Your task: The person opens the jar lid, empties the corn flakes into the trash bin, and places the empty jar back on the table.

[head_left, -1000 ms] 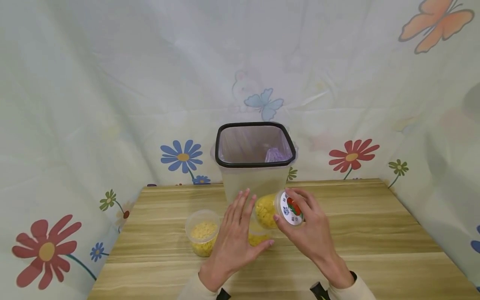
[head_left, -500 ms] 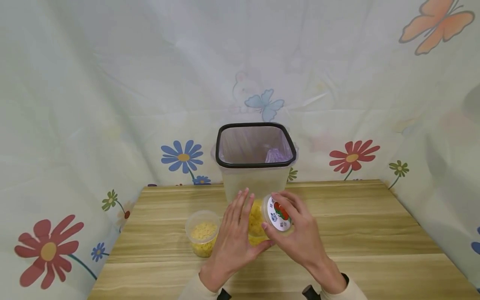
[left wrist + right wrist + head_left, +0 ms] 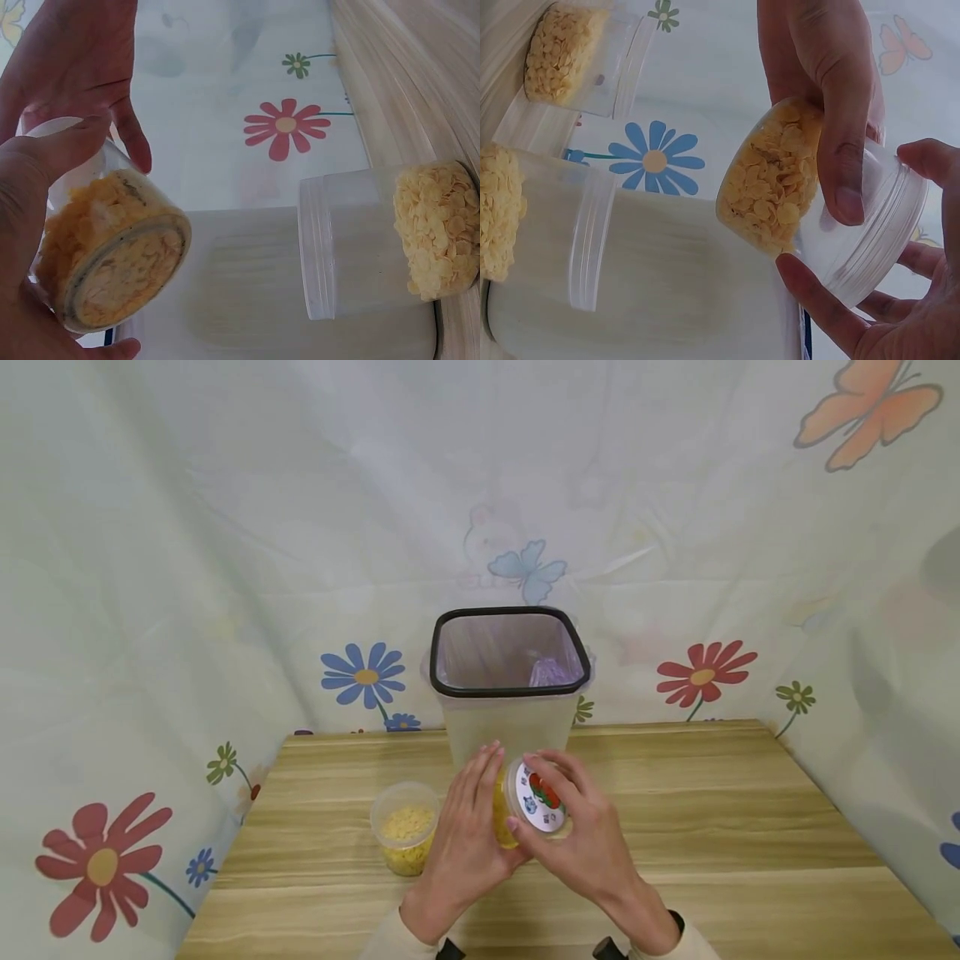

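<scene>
A clear jar of yellow flakes (image 3: 769,187) is held tilted between both hands above the table. Its round white lid (image 3: 542,800) bears a red and green picture and faces right. My left hand (image 3: 463,852) grips the jar's body, the thumb lying across its side. My right hand (image 3: 592,852) holds the lid end, fingers and thumb spread around the rim. Left of the hands stands a lidless jar of flakes (image 3: 407,835). Another lidless flake jar (image 3: 390,240) stands below the held one; my hands hide it in the head view.
A pale bin (image 3: 510,718) with a black rim and a purple liner stands behind the hands. Wood-grain tabletop (image 3: 735,827) extends to both sides. A patterned cloth (image 3: 360,527) hangs behind and along the sides.
My right hand has brought the lidded jar leftward and slightly down into my left hand. My left hand, earlier apart from this jar, now grips it.
</scene>
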`<action>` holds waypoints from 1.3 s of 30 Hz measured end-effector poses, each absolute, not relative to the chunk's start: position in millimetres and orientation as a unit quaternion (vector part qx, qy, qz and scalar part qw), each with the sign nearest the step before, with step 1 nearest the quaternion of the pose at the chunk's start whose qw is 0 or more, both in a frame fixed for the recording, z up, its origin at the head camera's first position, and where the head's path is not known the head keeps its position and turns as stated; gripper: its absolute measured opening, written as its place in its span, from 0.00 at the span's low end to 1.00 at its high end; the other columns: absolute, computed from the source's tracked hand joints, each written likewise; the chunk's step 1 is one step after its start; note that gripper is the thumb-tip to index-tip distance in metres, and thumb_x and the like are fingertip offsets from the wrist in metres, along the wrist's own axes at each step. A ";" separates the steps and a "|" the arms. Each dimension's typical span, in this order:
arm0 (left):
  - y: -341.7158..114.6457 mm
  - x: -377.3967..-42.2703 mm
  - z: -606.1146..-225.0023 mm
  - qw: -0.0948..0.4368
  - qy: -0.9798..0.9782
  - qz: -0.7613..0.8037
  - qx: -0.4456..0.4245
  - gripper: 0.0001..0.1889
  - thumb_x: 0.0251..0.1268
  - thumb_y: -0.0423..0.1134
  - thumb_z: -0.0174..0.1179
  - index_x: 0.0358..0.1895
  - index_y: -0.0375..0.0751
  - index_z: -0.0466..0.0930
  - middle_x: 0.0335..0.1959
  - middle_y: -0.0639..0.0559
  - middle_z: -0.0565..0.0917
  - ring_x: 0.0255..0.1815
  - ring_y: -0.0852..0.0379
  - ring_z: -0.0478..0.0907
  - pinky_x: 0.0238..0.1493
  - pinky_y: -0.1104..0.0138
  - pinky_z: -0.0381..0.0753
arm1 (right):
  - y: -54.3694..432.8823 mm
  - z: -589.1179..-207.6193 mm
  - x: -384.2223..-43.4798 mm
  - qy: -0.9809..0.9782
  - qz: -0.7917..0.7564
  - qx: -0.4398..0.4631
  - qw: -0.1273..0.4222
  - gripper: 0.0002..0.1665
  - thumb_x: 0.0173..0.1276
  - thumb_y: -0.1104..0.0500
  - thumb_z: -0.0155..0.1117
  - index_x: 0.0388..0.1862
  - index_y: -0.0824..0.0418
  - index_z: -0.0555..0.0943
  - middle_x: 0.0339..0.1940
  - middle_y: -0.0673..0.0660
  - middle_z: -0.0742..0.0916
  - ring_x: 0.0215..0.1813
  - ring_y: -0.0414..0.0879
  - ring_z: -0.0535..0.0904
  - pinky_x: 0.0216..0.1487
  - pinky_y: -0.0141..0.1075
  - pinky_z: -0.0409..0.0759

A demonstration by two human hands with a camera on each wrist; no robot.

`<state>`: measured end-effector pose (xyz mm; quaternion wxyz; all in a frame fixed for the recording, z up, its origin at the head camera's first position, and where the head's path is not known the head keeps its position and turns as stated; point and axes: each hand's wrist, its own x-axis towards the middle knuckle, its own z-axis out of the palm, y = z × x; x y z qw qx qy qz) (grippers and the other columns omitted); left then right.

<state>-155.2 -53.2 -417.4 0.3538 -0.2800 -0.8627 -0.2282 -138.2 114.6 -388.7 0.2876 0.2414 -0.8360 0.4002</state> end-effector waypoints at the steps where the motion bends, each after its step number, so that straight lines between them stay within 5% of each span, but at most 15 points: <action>1: -53.4 -154.8 -417.3 0.354 -0.863 -0.228 -0.281 0.61 0.36 0.57 0.78 0.75 0.38 0.55 0.74 0.44 0.65 0.74 0.46 0.64 0.67 0.50 0.72 | 114.1 -388.7 -138.0 -0.835 0.401 0.243 0.287 0.40 0.50 0.54 0.78 0.65 0.51 0.76 0.64 0.53 0.77 0.55 0.47 0.80 0.48 0.41 0.85; 22: -55.9 -156.9 -418.6 0.383 -0.843 -0.242 -0.291 0.52 0.35 0.51 0.80 0.67 0.34 0.66 0.61 0.45 0.77 0.61 0.48 0.74 0.63 0.56 0.76 | 113.3 -384.9 -139.9 -0.850 0.375 0.250 0.272 0.42 0.54 0.45 0.74 0.69 0.49 0.71 0.67 0.52 0.75 0.53 0.46 0.81 0.46 0.41 0.84; 30: -58.2 -155.4 -422.2 0.385 -0.848 -0.222 -0.289 0.53 0.34 0.53 0.81 0.67 0.36 0.66 0.60 0.45 0.77 0.60 0.49 0.74 0.62 0.56 0.77 | 115.9 -382.0 -136.3 -0.879 0.362 0.214 0.224 0.43 0.58 0.41 0.70 0.72 0.45 0.67 0.66 0.54 0.76 0.43 0.42 0.81 0.31 0.26 0.79; 39: -58.9 -155.5 -424.5 0.392 -0.851 -0.196 -0.290 0.51 0.35 0.53 0.80 0.67 0.37 0.67 0.59 0.46 0.78 0.60 0.50 0.74 0.62 0.56 0.76 | 114.9 -381.8 -135.4 -0.894 0.353 0.192 0.198 0.40 0.59 0.38 0.69 0.69 0.47 0.71 0.60 0.53 0.80 0.35 0.37 0.79 0.27 0.25 0.78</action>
